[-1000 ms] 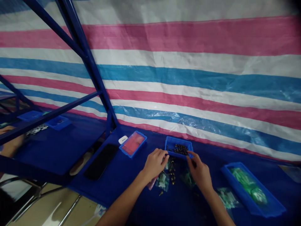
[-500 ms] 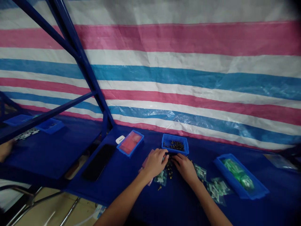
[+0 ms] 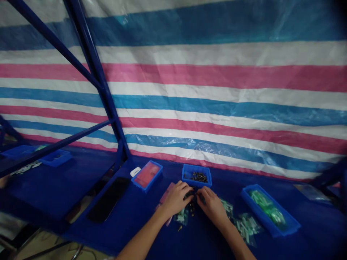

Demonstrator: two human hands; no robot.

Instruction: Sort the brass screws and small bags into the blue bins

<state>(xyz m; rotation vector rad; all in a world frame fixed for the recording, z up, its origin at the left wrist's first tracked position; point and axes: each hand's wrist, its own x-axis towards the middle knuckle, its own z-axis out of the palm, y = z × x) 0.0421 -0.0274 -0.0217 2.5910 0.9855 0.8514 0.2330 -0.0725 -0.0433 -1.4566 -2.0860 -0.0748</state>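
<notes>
My left hand (image 3: 176, 198) rests low over a small pile of dark and brass-coloured metal parts (image 3: 192, 209), its fingers curled in toward the thumb. Facing it, my right hand (image 3: 210, 203) bends its fingers over the same pile. Whatever lies between the fingertips is too small and dark to name. Just behind both hands stands a blue bin (image 3: 187, 181) with more of these parts (image 3: 200, 177) inside. Pink packets (image 3: 166, 195) lie beside my left hand, partly covered by it. A clear bag of pale green pieces (image 3: 182, 217) sits between my forearms, near one loose brass part (image 3: 180, 228).
Clear bags with pale pieces (image 3: 247, 225) lie right of my right forearm, beside a blue tray (image 3: 282, 231) of green packets. A pink-filled blue tray (image 3: 146, 188), a white case (image 3: 135, 172) and a black phone-like slab (image 3: 108, 199) are leftward. A blue frame post (image 3: 104, 90) rises there.
The view has tilted upward, so the table sits lower in the picture. My hands stay over the pile with small finger shifts. Another person's hand at the left edge shows less.
</notes>
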